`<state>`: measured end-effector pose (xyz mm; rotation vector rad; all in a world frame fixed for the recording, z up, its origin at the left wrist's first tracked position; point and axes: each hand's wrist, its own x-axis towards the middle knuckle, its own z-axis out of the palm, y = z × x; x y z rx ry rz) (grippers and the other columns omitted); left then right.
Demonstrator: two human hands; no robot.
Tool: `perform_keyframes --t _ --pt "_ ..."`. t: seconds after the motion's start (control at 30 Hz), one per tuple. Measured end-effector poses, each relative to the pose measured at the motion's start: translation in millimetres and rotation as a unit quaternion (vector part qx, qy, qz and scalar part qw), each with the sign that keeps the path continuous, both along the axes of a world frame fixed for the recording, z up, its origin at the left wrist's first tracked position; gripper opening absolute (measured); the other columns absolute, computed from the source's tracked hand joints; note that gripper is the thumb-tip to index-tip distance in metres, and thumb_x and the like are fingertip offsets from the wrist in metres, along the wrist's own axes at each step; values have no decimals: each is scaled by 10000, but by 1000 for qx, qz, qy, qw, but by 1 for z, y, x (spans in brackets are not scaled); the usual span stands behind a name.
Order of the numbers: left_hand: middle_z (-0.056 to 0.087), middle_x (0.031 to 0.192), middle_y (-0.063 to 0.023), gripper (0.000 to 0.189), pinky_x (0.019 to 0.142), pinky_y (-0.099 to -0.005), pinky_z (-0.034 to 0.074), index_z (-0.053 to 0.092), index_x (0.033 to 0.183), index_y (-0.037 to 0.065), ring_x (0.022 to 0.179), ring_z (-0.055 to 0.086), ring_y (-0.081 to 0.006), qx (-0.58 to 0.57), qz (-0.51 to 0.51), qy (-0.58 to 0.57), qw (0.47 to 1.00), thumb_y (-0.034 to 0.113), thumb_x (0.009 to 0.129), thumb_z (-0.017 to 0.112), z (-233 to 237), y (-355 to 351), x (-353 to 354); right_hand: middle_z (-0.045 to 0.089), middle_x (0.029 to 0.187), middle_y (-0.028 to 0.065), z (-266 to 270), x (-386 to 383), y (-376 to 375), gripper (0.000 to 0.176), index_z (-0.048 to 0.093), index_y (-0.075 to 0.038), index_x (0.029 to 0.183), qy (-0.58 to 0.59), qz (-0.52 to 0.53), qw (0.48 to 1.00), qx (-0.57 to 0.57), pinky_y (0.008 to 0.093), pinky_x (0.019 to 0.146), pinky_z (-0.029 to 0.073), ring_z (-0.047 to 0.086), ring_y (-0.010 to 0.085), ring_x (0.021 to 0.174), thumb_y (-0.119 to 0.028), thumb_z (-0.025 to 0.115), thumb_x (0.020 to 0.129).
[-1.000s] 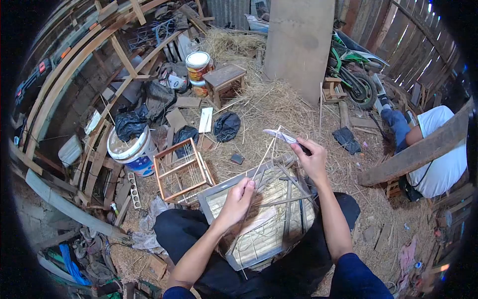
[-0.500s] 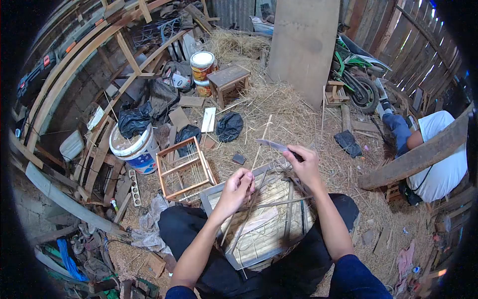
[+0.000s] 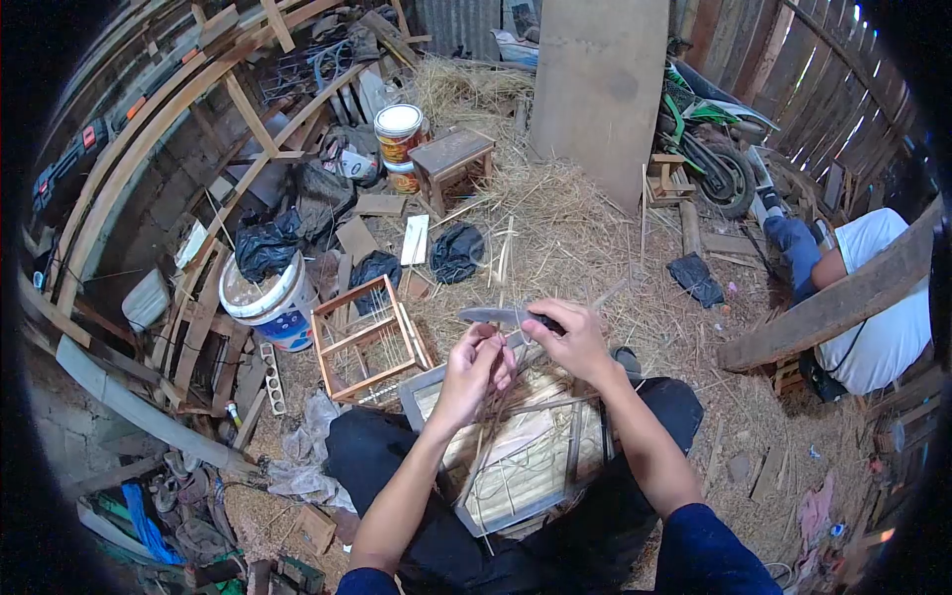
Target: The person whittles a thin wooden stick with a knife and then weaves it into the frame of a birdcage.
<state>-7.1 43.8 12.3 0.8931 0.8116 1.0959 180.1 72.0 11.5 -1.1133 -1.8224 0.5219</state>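
My right hand (image 3: 573,342) is closed around the dark handle of a knife (image 3: 486,314), whose blade points left, just above the fingertips of my left hand (image 3: 470,375). That left hand pinches a thin strip of split cane or bamboo (image 3: 503,283), which sticks up past the blade. Below both hands, a grey-edged wooden frame (image 3: 409,399) with a pale slatted panel rests on my lap. Several long thin strips (image 3: 480,461) lie across the panel, and darker flat strips (image 3: 575,436) cross its right side. My left fingers partly hide the pinched strip.
Left of my knee stands a small wooden rack (image 3: 359,340), beside a white bucket (image 3: 283,319) with a black bag on it. A low stool (image 3: 451,159), black plastic bags (image 3: 457,253) and straw are ahead. At right, a person (image 3: 878,307) sits behind a slanted beam (image 3: 833,297).
My right hand has moved left and slightly down, bringing the knife blade over to the strip at my left fingertips. My left hand stays nearly in place, still pinching.
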Motion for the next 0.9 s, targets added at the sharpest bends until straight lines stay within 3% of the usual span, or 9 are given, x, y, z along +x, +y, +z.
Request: perform_keyframes --t 0.13,0.23,0.33,0.53,0.73,0.9 --pt "565 685 -77 185 437 -238 347 497 1064 10 472 412 -68 -22 -20 -31 999 193 1039 487 -5 2 -7 687 974 157 4 -6 0 273 657 -2 1030 -16 67 998 5 396 765 526 672 342 896 -253 657 924" --pt "513 611 -42 135 412 -227 294 503 1038 34 468 377 -67 -54 -1 51 997 166 1010 490 6 0 -9 664 993 157 -1 -7 1 278 621 -13 1042 -33 86 996 5 423 773 514 648 369 915 -276 609 953" --pt "504 622 -26 153 405 -214 264 526 1017 55 466 366 -59 -4 23 92 995 204 1026 493 -1 -2 -6 661 1008 164 0 -6 -1 300 617 -18 1056 -44 93 995 5 433 779 512 648 371 923 -301 593 961" --pt "504 697 2 174 451 -212 300 537 1063 70 531 401 -54 9 -23 64 998 235 1039 484 -3 0 -6 657 984 170 7 -6 -7 303 636 -21 1064 -55 92 994 2 429 767 513 648 363 909 -300 606 951" --pt "494 766 33 181 532 -197 338 529 1054 92 629 414 -35 -51 -57 31 997 258 1058 459 0 -2 -8 627 921 164 3 -7 -8 285 643 -12 1120 -60 106 992 19 430 727 504 627 363 854 -184 668 893" --pt "482 765 30 171 553 -221 352 526 1047 80 640 409 -48 -3 -61 126 990 219 1062 428 1 -4 -9 587 862 154 -7 -8 -8 291 643 -2 1130 -58 106 991 50 423 708 497 610 347 806 -124 674 868"
